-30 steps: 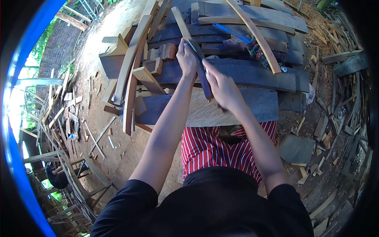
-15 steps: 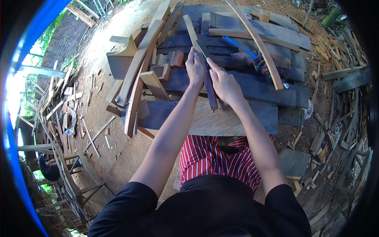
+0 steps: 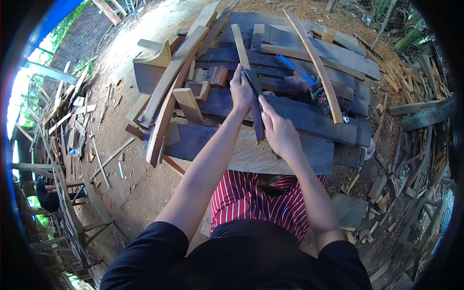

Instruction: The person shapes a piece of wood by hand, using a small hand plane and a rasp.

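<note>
A narrow wooden strip [image 3: 239, 44] lies lengthwise in front of me across the dark planks, its near end stained dark. My left hand [image 3: 240, 91] is closed round the strip's left side near the middle. In my right hand [image 3: 280, 130] is a dark flat-bladed tool [image 3: 253, 81], its blade slanting along the strip beside my left fingers. The handle is hidden inside my fist, and I cannot tell the tool's exact kind. Just beyond my right hand, a blue-handled tool [image 3: 295, 67] rests near a bundle of patterned cloth [image 3: 320, 95].
Long boards [image 3: 186, 58] and small wood blocks [image 3: 208, 77] lie on the left of the plank bench [image 3: 290, 162]. A curved slat [image 3: 314, 63] crosses its right side. Scrap wood [image 3: 425, 159] litters the ground. Another person [image 3: 46, 195] is at the far left.
My right hand has drawn the dark tool back toward me along the strip. My left hand keeps its hold on the strip. The whole view has shifted slightly.
</note>
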`<state>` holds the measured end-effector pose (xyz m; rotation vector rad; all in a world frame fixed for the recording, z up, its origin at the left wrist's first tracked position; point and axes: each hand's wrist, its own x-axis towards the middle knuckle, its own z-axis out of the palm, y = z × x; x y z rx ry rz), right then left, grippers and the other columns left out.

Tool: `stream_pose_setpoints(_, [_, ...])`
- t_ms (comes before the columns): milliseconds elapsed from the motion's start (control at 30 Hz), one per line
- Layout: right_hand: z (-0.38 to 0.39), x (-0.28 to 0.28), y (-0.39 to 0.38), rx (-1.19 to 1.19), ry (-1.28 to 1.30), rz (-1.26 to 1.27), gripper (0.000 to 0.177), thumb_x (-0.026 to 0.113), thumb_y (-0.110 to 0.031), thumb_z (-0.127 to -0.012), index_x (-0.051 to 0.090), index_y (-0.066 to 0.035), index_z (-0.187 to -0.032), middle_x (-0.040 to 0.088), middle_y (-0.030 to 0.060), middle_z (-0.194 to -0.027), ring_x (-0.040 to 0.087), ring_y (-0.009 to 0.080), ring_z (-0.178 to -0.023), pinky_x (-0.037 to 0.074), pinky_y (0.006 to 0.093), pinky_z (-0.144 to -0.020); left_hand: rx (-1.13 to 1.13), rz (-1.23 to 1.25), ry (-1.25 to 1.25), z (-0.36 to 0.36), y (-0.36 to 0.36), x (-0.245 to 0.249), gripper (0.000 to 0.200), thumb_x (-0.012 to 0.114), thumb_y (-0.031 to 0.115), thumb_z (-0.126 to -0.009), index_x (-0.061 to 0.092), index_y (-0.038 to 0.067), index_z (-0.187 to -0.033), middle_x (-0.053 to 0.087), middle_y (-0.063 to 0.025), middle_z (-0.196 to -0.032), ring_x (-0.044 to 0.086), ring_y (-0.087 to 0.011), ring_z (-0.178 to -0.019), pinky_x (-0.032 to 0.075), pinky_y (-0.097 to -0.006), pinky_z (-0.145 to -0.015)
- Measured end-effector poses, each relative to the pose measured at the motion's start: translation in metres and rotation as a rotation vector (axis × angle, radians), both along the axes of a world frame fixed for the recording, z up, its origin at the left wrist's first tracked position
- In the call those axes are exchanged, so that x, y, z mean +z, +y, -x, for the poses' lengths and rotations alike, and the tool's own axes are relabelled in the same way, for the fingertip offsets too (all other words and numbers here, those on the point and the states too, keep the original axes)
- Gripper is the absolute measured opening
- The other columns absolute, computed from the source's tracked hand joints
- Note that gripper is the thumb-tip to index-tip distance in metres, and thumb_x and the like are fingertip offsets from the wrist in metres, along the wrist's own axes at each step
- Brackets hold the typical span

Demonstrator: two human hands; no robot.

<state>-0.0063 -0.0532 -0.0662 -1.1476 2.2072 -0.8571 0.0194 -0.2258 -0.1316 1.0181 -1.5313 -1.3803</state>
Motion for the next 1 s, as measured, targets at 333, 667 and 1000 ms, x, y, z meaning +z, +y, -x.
stream_pose_setpoints(333, [0.05,-0.012,-0.084,-0.008,0.007,0.046,0.043,0.039,-0.034,-0.101,0.043,-0.031,-0.144,0.066,0.0238,-0.109,0.062,0.0448,-0.102,0.049,0.0548,-0.09,0.024,0.092,-0.009,0.001,0.002,0.01,0.044,0.043,0.016,-0.101,0.046,-0.002,-0.141,0.068,-0.0203,-0.105,0.064,-0.0197,-0.093,0.049,-0.0329,-0.081])
stream_pose_setpoints(667, [0.06,-0.015,-0.101,0.007,-0.002,0.031,0.044,0.04,-0.034,-0.101,0.042,-0.029,-0.145,0.064,0.0251,-0.114,0.063,0.0438,-0.102,0.05,0.0541,-0.089,0.014,0.124,-0.102,-0.003,0.004,0.007,0.041,0.044,0.017,-0.102,0.047,-0.001,-0.139,0.067,-0.0238,-0.113,0.067,-0.0271,-0.101,0.049,-0.0357,-0.087])
stream_pose_setpoints(1000, [0.049,0.001,-0.076,0.035,0.052,-0.007,0.044,0.04,-0.033,-0.101,0.042,-0.029,-0.145,0.064,0.026,-0.112,0.062,0.0454,-0.101,0.05,0.0542,-0.087,0.033,0.171,-0.185,-0.003,0.003,0.004,0.041,0.044,0.016,-0.101,0.048,-0.001,-0.139,0.065,-0.0249,-0.117,0.065,-0.032,-0.106,0.049,-0.0378,-0.09])
